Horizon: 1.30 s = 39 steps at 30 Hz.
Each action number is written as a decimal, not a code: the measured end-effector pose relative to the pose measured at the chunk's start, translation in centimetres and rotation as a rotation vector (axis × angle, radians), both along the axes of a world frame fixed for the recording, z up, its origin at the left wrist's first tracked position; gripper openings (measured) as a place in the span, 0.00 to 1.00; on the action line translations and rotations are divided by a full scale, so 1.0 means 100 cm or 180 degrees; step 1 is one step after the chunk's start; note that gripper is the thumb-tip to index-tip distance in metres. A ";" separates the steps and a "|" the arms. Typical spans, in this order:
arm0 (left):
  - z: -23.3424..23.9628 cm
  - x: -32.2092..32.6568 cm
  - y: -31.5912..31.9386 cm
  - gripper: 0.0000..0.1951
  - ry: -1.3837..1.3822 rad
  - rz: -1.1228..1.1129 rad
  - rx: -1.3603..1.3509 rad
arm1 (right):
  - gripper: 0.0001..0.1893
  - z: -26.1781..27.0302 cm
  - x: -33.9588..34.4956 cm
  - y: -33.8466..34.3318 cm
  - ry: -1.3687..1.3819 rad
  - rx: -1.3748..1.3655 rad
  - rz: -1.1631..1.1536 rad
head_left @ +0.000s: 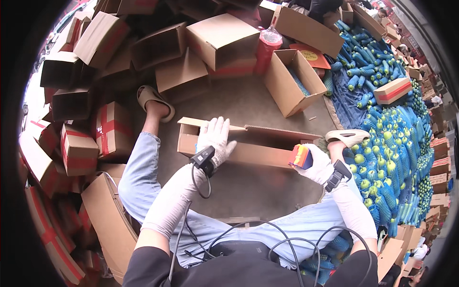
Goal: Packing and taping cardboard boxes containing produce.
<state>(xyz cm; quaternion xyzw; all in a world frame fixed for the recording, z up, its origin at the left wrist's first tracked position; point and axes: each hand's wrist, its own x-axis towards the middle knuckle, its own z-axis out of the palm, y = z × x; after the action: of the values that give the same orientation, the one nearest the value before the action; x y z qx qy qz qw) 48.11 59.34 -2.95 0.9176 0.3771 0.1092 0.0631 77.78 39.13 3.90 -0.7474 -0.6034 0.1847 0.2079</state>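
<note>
A long cardboard carton (260,153) sits on the floor between my legs, its top partly uncovered and its inside dark. My left hand (216,141), in a white glove, lies flat on the carton's left end with the thumb spread, gripping nothing. A flap is folded over at that end. At the right end, my gloved right hand (316,164) is closed around a small orange, yellow and dark blue object (300,156), possibly a tape dispenser. The object is close to the carton's near right corner.
Netted green produce (380,154) is heaped on the right, beside a blue cloth (346,97). An open carton (296,82) with blue netting inside stands ahead. Red-taped cartons (114,129) crowd the left. A red roll (268,48) stands at the back, and cables cross my lap.
</note>
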 end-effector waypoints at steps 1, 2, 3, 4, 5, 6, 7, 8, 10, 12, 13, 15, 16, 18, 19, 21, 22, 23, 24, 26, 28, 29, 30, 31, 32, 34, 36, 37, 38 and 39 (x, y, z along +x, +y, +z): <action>0.012 0.003 0.010 0.36 -0.0132 -0.0084 -0.0088 | 0.35 0.011 0.001 0.003 0.0139 0.0028 -0.0063; 0.019 0.011 0.018 0.33 -0.0170 -0.0202 -0.0420 | 0.35 0.008 0.012 -0.001 0.0349 0.0173 -0.0132; 0.027 0.016 0.024 0.33 0.0222 -0.0383 -0.0649 | 0.35 0.004 0.019 0.002 0.0579 0.0337 -0.0187; 0.028 0.023 0.023 0.33 0.0163 -0.0531 -0.0933 | 0.34 0.002 0.023 0.001 0.0819 0.0327 -0.0297; 0.028 0.030 0.022 0.32 0.0113 -0.0689 -0.1226 | 0.34 -0.003 0.022 0.000 0.0841 0.0314 -0.0338; 0.033 0.040 0.025 0.32 -0.0095 -0.0653 -0.1689 | 0.34 -0.009 0.020 0.002 0.0490 0.0216 -0.0156; 0.015 0.054 0.027 0.27 -0.0177 -0.0610 -0.1680 | 0.33 -0.015 0.018 0.005 0.0140 0.0115 0.0022; 0.008 0.065 0.030 0.24 -0.0163 -0.0771 -0.1524 | 0.33 -0.022 0.014 0.004 0.0148 0.0105 -0.0060; -0.007 0.076 0.031 0.17 -0.0331 -0.1007 -0.1265 | 0.33 -0.031 0.017 0.009 0.0206 0.0374 -0.0042; -0.011 0.075 0.013 0.20 -0.0658 -0.1002 -0.0920 | 0.34 -0.035 0.023 0.005 0.0619 0.0454 -0.0163; -0.028 0.074 0.002 0.21 -0.0644 -0.1059 -0.0425 | 0.35 -0.034 0.026 -0.001 0.0395 0.0364 -0.0190; -0.044 0.066 -0.013 0.25 0.0190 -0.1352 -0.0040 | 0.35 -0.029 0.026 -0.002 0.0166 0.0069 -0.0117; -0.045 0.064 -0.011 0.25 0.0042 -0.1317 -0.0205 | 0.35 -0.028 0.026 0.001 0.0174 0.0080 -0.0111; -0.032 0.056 -0.009 0.31 0.0024 -0.1461 -0.0736 | 0.36 -0.022 0.024 0.001 0.0222 -0.0067 0.0026; -0.040 0.049 -0.008 0.36 0.0116 -0.1535 -0.0967 | 0.36 -0.016 0.025 0.002 0.0217 -0.0086 0.0032; -0.028 0.044 -0.006 0.38 0.0386 -0.1512 -0.0749 | 0.36 0.005 0.024 0.013 0.0556 0.0242 0.0297; -0.020 0.048 -0.007 0.41 0.0551 -0.1496 -0.0734 | 0.36 0.013 0.023 0.019 0.0793 0.0275 0.0148; -0.019 0.052 -0.009 0.43 0.0647 -0.1489 -0.0588 | 0.36 0.027 0.020 0.033 0.0819 0.0291 0.0265; -0.020 0.054 -0.010 0.42 0.0619 -0.1444 -0.0623 | 0.36 0.029 0.021 0.049 0.0474 0.0136 0.0408; -0.021 0.054 -0.012 0.42 0.0509 -0.1405 -0.0701 | 0.33 0.025 0.012 0.069 0.0290 -0.0259 0.0625; -0.044 0.052 -0.015 0.41 0.0467 -0.1296 -0.0504 | 0.34 -0.009 0.002 0.083 -0.0111 -0.0409 0.0924; -0.053 0.050 -0.020 0.41 0.0422 -0.1188 -0.0374 | 0.34 -0.012 -0.008 0.088 -0.0238 -0.0507 0.0941; -0.042 0.055 -0.028 0.37 0.0464 -0.1012 -0.0286 | 0.33 -0.011 -0.006 0.090 -0.0153 -0.0521 0.0891; -0.040 0.055 -0.040 0.37 0.0443 -0.0966 -0.0306 | 0.33 -0.011 -0.005 0.087 -0.0170 -0.0541 0.0938; -0.038 0.051 -0.049 0.36 -0.0561 -0.0419 -0.1123 | 0.31 -0.012 -0.006 0.086 -0.0202 -0.0582 0.0906; -0.036 0.058 -0.060 0.35 -0.1606 0.0093 -0.1971 | 0.29 -0.011 -0.005 0.082 -0.0231 -0.0420 0.0831; -0.027 0.077 -0.082 0.36 -0.4127 0.0453 -0.3634 | 0.30 -0.001 -0.014 0.086 -0.0258 -0.0451 0.0715; -0.021 0.087 -0.090 0.36 -0.5426 0.0635 -0.4409 | 0.32 -0.005 -0.014 0.085 -0.0326 -0.0367 0.0714; -0.007 0.100 -0.098 0.36 -0.4815 0.0626 -0.4424 | 0.32 -0.007 -0.009 0.083 -0.0360 -0.0392 0.0706; 0.007 0.106 -0.104 0.36 -0.4218 0.0647 -0.4343 | 0.32 -0.010 -0.008 0.086 -0.0288 -0.0421 0.0735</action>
<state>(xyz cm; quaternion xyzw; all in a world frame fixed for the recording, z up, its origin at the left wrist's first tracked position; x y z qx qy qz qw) 58.70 48.95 -2.29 0.3976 0.3249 0.3681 0.7752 76.93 47.77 2.86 -0.6926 -0.6807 0.2129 0.1082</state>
